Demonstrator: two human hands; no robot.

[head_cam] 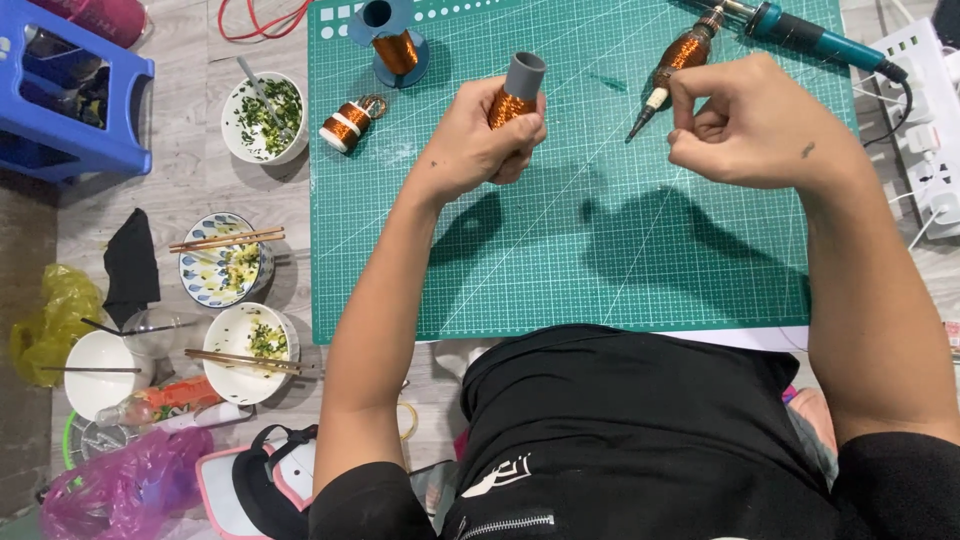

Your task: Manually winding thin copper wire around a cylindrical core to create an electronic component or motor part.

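Note:
My left hand grips a grey tube wound with copper wire, held upright over the green cutting mat. My right hand is raised to the right of it with thumb and forefinger pinched together; a wire between them is too thin to make out. A spool of copper wire on a blue bobbin stands at the mat's far edge. A small white-ended copper coil lies near it. Behind my right hand lie a copper-wound tool and a teal soldering iron.
Left of the mat on the floor are bowls with food remains and chopsticks, a blue plastic stool, plastic bags and a black cloth. A white power strip lies at the right edge.

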